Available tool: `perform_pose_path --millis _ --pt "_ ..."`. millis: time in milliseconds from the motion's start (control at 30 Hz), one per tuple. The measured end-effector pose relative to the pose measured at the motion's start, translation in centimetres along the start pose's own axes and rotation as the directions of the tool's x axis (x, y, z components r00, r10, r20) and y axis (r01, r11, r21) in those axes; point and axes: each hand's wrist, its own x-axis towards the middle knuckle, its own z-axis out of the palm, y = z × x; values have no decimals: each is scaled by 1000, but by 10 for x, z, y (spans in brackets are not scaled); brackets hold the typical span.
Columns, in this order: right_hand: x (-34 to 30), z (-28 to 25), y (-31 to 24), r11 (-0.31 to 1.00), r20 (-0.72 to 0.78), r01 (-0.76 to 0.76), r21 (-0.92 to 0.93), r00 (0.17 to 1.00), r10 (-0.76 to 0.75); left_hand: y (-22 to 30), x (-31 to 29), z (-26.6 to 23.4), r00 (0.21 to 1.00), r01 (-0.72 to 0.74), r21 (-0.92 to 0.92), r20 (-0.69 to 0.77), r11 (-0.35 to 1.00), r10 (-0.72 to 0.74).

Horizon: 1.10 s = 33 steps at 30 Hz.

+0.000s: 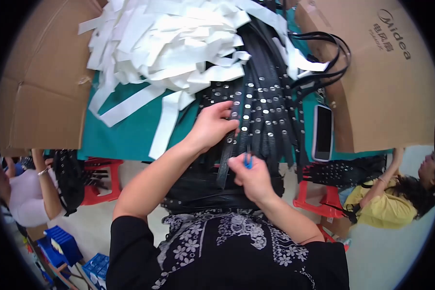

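A black strap (234, 110) with silver metal eyelets runs between the fingers of my left hand (211, 126), closed on it with thumb and fingers. The strap's lower end (222, 171) hangs toward my lap. Beside that end is my right hand (253, 179), its fingers closed around a small blue tool (248, 161); most of it is hidden, so its kind does not show. Many more black eyelet straps (268, 118) lie side by side under and beyond my hands. Across my lap rests a bundle of black straps (203, 191).
A heap of white strips (169, 43) covers the far part of the green tabletop (121, 140). Cardboard panels stand left (38, 87) and right (382, 96). A phone (322, 133) lies at right near loose black cords (343, 53). People sit on both sides near red stools (108, 181).
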Motion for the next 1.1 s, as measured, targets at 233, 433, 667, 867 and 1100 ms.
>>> perform_pose_path --millis 233,433,667,867,1100 --pt "52 -1 -57 931 88 24 364 994 -60 25 -16 -21 962 256 43 90 966 -259" --pt "130 -14 -97 840 53 77 536 991 -124 7 -105 -23 817 -393 602 575 695 -36" --pt "124 -40 -114 853 -20 330 404 936 -353 -148 -256 -140 328 153 890 363 429 -872" --pt "91 -36 -94 793 91 486 368 829 -551 -253 -333 -201 107 264 945 172 195 -979" --pt "42 -46 -79 749 91 451 485 826 -556 -236 -311 -195 243 262 963 3 68 -970"
